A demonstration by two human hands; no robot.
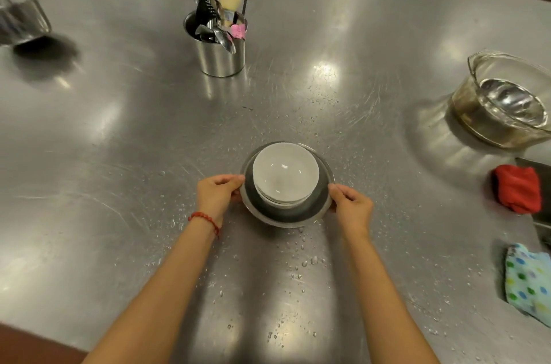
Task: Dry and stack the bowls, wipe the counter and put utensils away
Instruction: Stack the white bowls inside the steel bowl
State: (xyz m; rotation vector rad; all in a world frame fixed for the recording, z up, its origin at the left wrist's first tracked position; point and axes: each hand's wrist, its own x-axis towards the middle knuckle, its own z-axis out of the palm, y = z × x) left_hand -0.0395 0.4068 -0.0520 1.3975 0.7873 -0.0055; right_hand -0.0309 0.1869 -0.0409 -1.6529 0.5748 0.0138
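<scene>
Across the steel table (89, 140), spattered with water drops around the stack of bowls (286, 184) sitting at mid-table. Wiping clearly still to do, judging by those drops. Farther back from the stack, a metal utensil canister (222, 56) already crowded with a whisk, spoons and spatulas; no loose utensils visible, so probably done there. Far right of the stack, a glass bowl (504, 101) holding water, unstacked. Right and nearer, a red cloth (517, 187) and a dotted cloth (527, 283), both lying unused. Stack itself: wide shallow steel bowl at the bottom, white bowls nested inside, the top one clean and glossy. Stacking looks largely finished. Left hand (216, 193) and right hand (351, 205) each pinching the steel rim on opposite sides, grip closed on the bottom bowl.
</scene>
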